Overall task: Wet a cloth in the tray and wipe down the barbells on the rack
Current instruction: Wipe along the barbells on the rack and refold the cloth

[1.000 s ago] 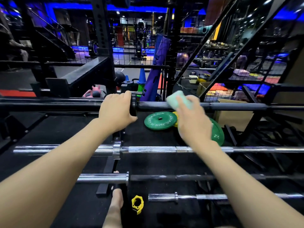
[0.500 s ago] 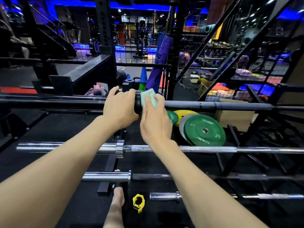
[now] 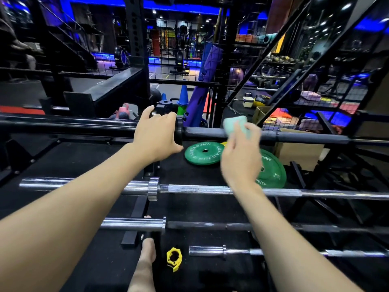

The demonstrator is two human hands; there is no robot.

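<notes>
A dim gym lit in blue stretches behind the barbell rack (image 3: 134, 234), with wire mesh partitions and a purple mat leaning beyond it. I have the left hand (image 3: 154, 133) curled over the top black barbell (image 3: 305, 137) at its collar, holding it steady, and the right hand (image 3: 240, 157) gripping the pale green cloth (image 3: 234, 124), which is pressed against the shaft of that same bar a little way right of the collar. I judge that the wiping is under way on this top bar only; whether any of its length is already clean I cannot say, since the black finish shows no wet sheen. Below it lie the chrome barbell (image 3: 200, 189), a dark-shafted barbell (image 3: 210, 225) and a short chrome bar (image 3: 223, 250), none touched by either hand, so most of the rack appears left to do. Green weight plates (image 3: 203, 153) and a yellow collar clip (image 3: 173, 259) sit on the black floor under the bars. The tray is nowhere in view, the right hand is blurred so its fingers are hard to read, and the bars' far ends run out of frame on both sides.
</notes>
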